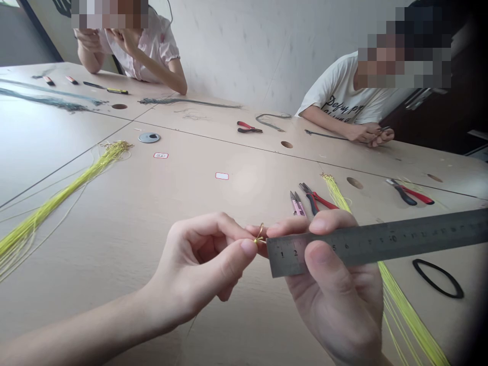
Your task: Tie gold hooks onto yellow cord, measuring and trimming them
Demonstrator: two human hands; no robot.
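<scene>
Right hand [339, 295] grips a steel ruler [366, 246], thumb across its face — left hand [202, 264] pinches a small gold looped piece [256, 240] just off the ruler's end; loop seemingly formed, measuring apparently under way, what remains unclear

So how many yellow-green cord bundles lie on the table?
2: the left bundle, stretching to the picture's left edge, and the right bundle, partly hidden behind the right hand and ruler. No others show.
</scene>
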